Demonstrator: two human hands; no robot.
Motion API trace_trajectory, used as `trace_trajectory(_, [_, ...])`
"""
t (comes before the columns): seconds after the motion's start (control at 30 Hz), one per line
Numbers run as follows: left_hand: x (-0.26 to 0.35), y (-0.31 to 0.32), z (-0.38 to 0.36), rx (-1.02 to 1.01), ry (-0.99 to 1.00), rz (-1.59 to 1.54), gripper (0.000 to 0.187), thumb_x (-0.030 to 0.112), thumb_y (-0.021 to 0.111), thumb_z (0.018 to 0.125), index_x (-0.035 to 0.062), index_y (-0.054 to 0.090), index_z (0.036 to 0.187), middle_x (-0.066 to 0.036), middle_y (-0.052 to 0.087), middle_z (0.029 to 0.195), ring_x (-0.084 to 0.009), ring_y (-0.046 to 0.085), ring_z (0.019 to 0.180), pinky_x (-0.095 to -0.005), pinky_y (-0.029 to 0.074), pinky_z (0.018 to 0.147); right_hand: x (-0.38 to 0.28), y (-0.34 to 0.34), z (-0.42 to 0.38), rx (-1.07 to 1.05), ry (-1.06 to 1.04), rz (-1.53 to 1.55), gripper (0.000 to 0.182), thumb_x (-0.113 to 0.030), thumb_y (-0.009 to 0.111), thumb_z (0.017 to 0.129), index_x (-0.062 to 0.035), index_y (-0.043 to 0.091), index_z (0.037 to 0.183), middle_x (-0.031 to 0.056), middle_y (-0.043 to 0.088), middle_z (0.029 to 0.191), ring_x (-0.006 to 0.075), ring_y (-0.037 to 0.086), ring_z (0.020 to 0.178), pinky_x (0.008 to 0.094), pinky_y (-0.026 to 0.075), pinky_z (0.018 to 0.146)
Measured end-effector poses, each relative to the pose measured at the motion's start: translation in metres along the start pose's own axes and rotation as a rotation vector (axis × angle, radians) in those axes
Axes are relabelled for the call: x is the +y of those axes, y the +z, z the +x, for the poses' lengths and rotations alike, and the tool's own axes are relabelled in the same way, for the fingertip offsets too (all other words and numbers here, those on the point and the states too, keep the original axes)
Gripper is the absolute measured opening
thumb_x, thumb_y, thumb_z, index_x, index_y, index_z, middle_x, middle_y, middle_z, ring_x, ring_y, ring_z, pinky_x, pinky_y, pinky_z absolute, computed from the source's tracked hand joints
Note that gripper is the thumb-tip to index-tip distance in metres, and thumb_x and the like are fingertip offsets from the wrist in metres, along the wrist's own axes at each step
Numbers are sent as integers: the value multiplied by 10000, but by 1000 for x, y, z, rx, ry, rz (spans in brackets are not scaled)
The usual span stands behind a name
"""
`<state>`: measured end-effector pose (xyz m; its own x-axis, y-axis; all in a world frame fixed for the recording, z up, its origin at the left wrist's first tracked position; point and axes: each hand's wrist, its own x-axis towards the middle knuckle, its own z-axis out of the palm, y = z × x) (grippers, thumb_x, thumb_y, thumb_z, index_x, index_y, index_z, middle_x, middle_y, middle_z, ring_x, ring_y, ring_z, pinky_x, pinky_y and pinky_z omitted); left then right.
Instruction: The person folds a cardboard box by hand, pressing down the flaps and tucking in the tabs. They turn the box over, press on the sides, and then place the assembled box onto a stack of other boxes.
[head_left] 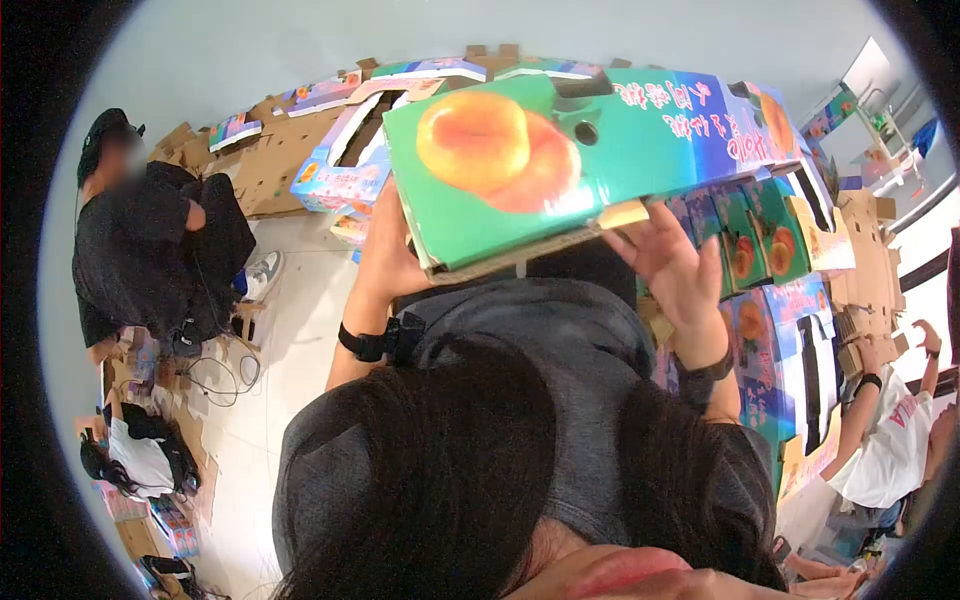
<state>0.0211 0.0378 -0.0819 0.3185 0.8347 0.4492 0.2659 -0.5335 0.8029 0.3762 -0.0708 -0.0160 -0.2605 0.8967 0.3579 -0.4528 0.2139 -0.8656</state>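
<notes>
A green-and-blue printed cardboard fruit box (620,130) with peach pictures is held tilted in front of my chest, its lettering upside down. My left hand (393,245) grips its left end, with the fingers partly hidden behind the box. At the lower right edge, my right hand (675,270) has its palm showing and its fingers spread. Its fingertips are right at a small tan flap (624,214) that sticks out from that edge. The box has a round hole and a dark slot in its printed side.
More printed boxes (780,350) stand to my right, and another open-slotted box (345,150) is ahead on the left. Flattened cardboard (285,150) lies along the wall. A seated person (150,230) is at left, beside a cable (215,375); a person in white (885,450) works at right.
</notes>
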Motion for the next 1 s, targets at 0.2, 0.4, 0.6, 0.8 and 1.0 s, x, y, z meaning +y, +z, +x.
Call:
trace_trajectory(0.2, [76,0,8,131,485,425,892,267,909,675,60,473,1425,-145,585,1404,-370,535,1319,-542,315,1178,-28,27,-7,267,110,255,931,-712,540,925,-21,389,1530,153,495,1526,322,493,1391,499,390,1158])
trace_trajectory(0.4, [15,7,36,405,739,438,738,189,814,805,66,464,1444,-187,574,1416,-382,552,1292,-531,348,1153,-46,54,-2,307,110,-117,823,-439,772,806,-1,475,1437,120,608,1340,258,595,1242,402,479,1067])
trace_trajectory(0.6, [42,5,9,200,362,532,1102,111,923,642,85,316,1562,-189,306,1621,-392,326,1470,-478,316,1188,-59,43,14,344,-22,-241,840,-154,841,732,-10,459,1466,106,611,1347,237,600,1231,385,469,1064])
trace_trajectory(0.8, [37,-8,9,81,282,517,1046,174,909,714,31,312,1561,-223,376,1576,-400,361,1468,-478,302,1203,-106,23,-20,574,-215,-580,658,-41,833,699,6,590,1309,110,682,1207,237,669,1067,368,530,955])
trace_trajectory(1.0, [32,-14,5,66,215,481,945,134,863,762,54,345,1549,-188,422,1561,-380,402,1437,-452,334,1184,-173,-50,-167,767,-1016,-1325,531,119,709,712,11,677,1231,210,670,1228,323,658,1120,432,542,981])
